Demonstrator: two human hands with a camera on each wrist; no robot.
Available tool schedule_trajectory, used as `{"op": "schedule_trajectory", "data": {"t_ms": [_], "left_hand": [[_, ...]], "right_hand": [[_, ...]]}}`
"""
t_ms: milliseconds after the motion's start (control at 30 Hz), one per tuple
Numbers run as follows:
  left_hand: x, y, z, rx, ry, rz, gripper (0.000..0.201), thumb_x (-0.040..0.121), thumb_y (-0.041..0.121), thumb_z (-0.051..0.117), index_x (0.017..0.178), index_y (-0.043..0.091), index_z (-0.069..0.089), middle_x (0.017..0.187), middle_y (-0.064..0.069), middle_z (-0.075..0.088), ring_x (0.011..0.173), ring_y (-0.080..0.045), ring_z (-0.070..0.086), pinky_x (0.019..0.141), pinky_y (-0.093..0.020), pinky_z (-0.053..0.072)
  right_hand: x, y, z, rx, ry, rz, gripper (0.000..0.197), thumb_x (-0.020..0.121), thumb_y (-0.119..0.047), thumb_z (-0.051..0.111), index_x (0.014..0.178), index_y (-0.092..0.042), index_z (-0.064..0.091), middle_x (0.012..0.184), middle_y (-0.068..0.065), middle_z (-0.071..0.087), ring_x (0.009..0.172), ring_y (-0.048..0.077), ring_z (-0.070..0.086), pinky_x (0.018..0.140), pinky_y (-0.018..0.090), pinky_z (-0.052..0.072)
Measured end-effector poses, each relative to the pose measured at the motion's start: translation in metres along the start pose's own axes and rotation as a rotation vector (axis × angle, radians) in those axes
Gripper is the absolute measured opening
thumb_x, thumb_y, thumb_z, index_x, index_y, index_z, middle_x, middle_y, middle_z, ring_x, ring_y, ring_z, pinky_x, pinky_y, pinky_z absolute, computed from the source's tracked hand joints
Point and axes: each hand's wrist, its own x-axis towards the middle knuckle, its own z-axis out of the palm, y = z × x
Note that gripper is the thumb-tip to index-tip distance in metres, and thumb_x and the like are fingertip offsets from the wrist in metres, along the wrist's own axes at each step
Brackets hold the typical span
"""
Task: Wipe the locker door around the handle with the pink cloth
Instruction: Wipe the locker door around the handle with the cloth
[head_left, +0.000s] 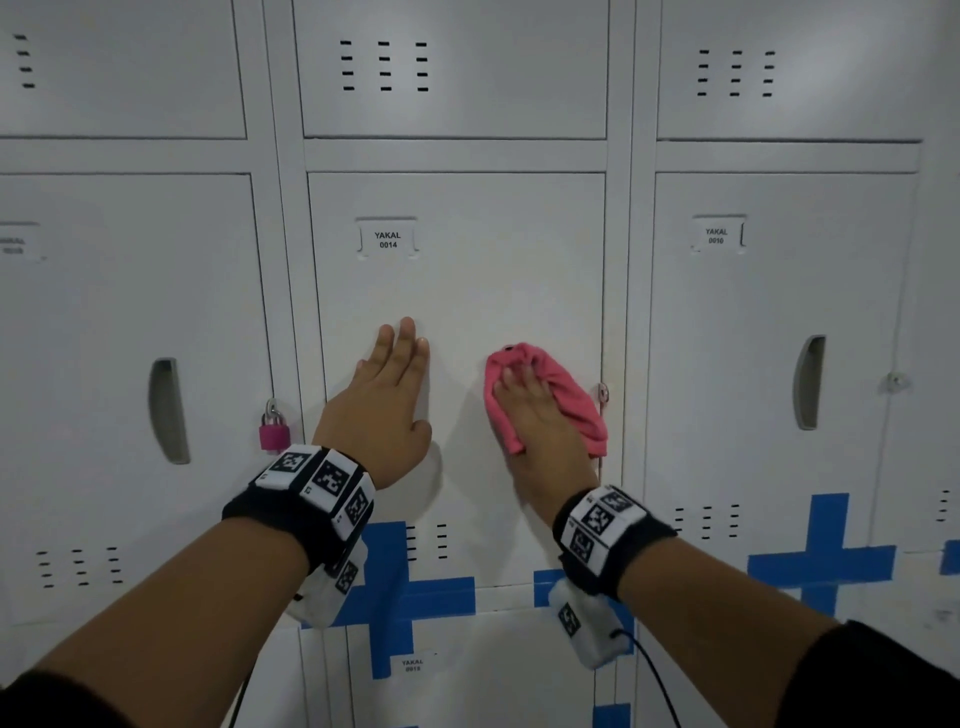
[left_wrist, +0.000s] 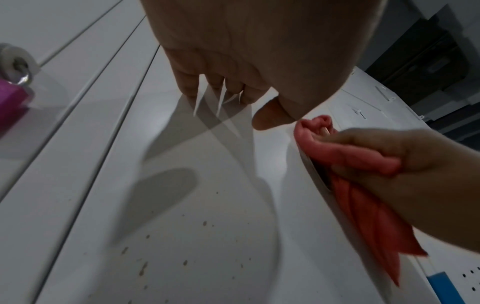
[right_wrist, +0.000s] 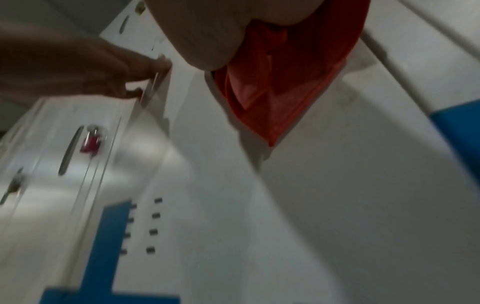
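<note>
The white locker door (head_left: 467, 291) labelled YAKAL 0014 fills the middle of the head view. My left hand (head_left: 395, 374) lies flat on it with straight fingers, left of centre. My right hand (head_left: 530, 410) presses the pink cloth (head_left: 571, 400) against the door near its right edge, fingers spread over the bunched fabric. The cloth covers the handle in the head view. In the left wrist view the cloth (left_wrist: 363, 197) dips into the handle recess (left_wrist: 318, 174) under my right hand (left_wrist: 415, 164). The right wrist view shows the cloth (right_wrist: 285, 82) hanging below my palm.
A pink padlock (head_left: 272, 428) hangs on the left neighbour's hasp. A bare metal hasp (head_left: 602, 392) sits just right of the cloth. Neighbouring doors have recessed handles (head_left: 808, 382). Blue tape crosses (head_left: 400, 597) mark the lower doors. Small brown specks (left_wrist: 142, 269) dot the door.
</note>
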Motion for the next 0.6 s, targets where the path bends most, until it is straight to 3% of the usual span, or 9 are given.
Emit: {"op": "schedule_trajectory", "data": {"t_ms": [133,233,400,500,533,600], "left_hand": [[0.000,-0.002,0.001,-0.006,0.005,0.002,0.081,0.089,0.027,0.041,0.151,0.019,-0.009,0.157,0.004,-0.026,0.146,-0.014,-0.020,0.119,-0.037,0.019],[0.000,-0.001,0.001,-0.009,0.005,0.003,0.081,0.089,0.027,0.042,0.152,0.019,-0.009,0.157,0.003,-0.026,0.146,-0.015,-0.020,0.120,-0.038,0.017],[0.000,-0.001,-0.001,-0.009,-0.015,0.001,0.081,0.089,0.027,0.041,0.151,0.020,-0.011,0.157,0.004,-0.028,0.145,-0.014,-0.021,0.121,-0.036,0.014],[0.000,-0.002,-0.003,-0.012,-0.029,0.001,0.081,0.090,0.026,0.042,0.151,0.020,-0.011,0.156,0.004,-0.028,0.145,-0.014,-0.022,0.121,-0.037,0.011],[0.000,-0.001,-0.003,-0.011,-0.032,0.002,0.081,0.090,0.026,0.042,0.151,0.020,-0.011,0.156,0.004,-0.028,0.145,-0.014,-0.022,0.121,-0.037,0.010],[0.000,-0.001,-0.003,-0.009,-0.036,0.004,0.081,0.090,0.026,0.042,0.151,0.019,-0.011,0.156,0.004,-0.029,0.145,-0.015,-0.023,0.121,-0.036,0.008]], "right_hand": [[-0.033,0.012,0.003,-0.094,-0.062,-0.083,0.078,0.073,0.011,0.070,0.144,-0.005,0.042,0.153,0.004,0.022,0.143,0.014,0.015,0.118,0.024,0.002],[-0.043,0.019,-0.003,-0.214,-0.082,-0.187,0.083,0.056,0.010,0.081,0.134,0.000,0.053,0.144,0.016,0.047,0.135,0.023,0.033,0.110,0.048,0.025],[-0.037,0.027,-0.013,-0.190,-0.004,-0.258,0.069,0.060,0.013,0.078,0.126,0.001,0.061,0.135,0.016,0.058,0.134,0.027,0.044,0.109,0.043,0.035],[-0.025,0.020,-0.021,-0.054,0.118,0.019,0.069,0.077,0.012,0.065,0.140,-0.011,0.049,0.149,0.005,0.044,0.144,0.017,0.027,0.119,0.039,0.024],[-0.018,0.014,-0.026,0.056,0.155,0.147,0.070,0.083,0.011,0.057,0.146,-0.018,0.042,0.154,0.001,0.037,0.145,0.016,0.024,0.118,0.040,0.027],[-0.002,0.000,-0.031,0.334,0.207,0.386,0.071,0.090,0.007,0.043,0.150,-0.030,0.032,0.155,0.000,0.035,0.139,0.022,0.038,0.107,0.046,0.044]]}}
